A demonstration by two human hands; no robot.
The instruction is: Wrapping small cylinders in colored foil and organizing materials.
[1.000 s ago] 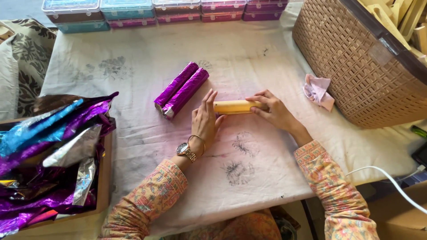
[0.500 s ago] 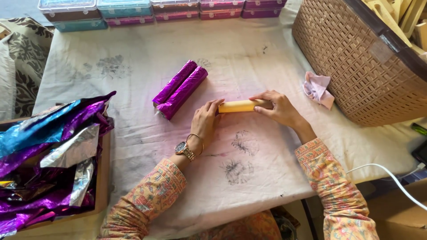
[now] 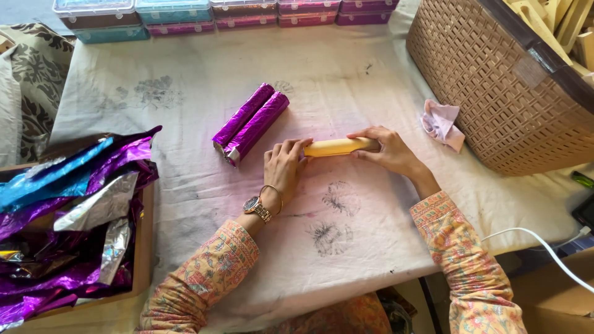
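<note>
- A heap of crumpled foil sheets (image 3: 68,222), purple, blue and silver, fills a shallow cardboard tray (image 3: 146,247) at the left edge of the worktop (image 3: 185,185), which is draped in a stained white cloth.
- Two purple foil-wrapped rolls (image 3: 250,124) lie side by side and touching on the cloth, slanting up to the right, just left of the hands.
- The left hand (image 3: 283,170), with a wristwatch and a thin bangle at the wrist, rests palm down with its fingers curled over the left end of a plain yellow roll (image 3: 337,147).
- The yellow roll lies nearly level on the cloth at the middle of the worktop, between the two hands.
- The right hand (image 3: 387,151) is cupped around the roll's right end, fingers bent over the top.
- A crumpled pink cloth (image 3: 442,124) sits just right of that hand, beside a large tan woven basket (image 3: 495,93).
- A row of clear-lidded plastic boxes (image 3: 216,12) lines the far edge of the worktop.
- A white cable (image 3: 544,244) trails across the near right corner.
</note>
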